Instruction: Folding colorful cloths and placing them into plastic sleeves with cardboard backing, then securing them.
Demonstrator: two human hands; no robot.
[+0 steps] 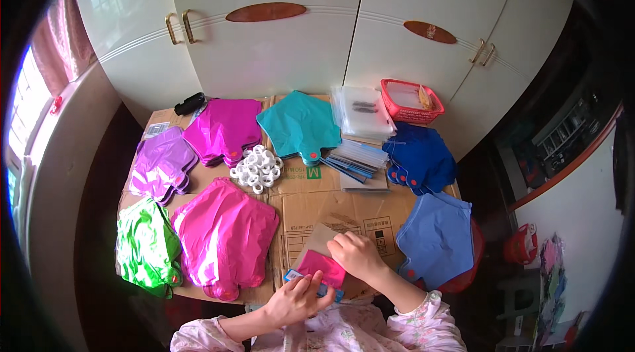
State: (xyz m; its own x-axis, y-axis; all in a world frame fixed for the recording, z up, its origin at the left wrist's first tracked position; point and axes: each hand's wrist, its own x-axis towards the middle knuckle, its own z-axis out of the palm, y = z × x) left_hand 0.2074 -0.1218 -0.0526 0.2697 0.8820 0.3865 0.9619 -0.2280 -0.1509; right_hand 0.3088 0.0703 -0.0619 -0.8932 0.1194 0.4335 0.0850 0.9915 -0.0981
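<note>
A flat, folded bright pink foil piece [322,268] lies at the near edge of the cardboard-covered table, with blue printed edges showing beside and below it. My left hand [296,300] holds its lower left edge, thumb apart from the fingers. Curled fingers of my right hand [357,256] press at its upper right side, next to a plain brown patch [321,238]; what they pinch, if anything, is hidden. Left of my hands lies a stack of pink foil balloons [225,236]. Blue ones [436,239] lie to the right.
Green [149,246], purple [162,163], magenta [225,128], teal [299,126] and dark blue [423,160] foil stacks ring the table. Small white rolls [256,168], thin strips [357,161], clear bags [360,113] and a red basket [411,113] sit farther back. Cabinets [264,48] stand behind.
</note>
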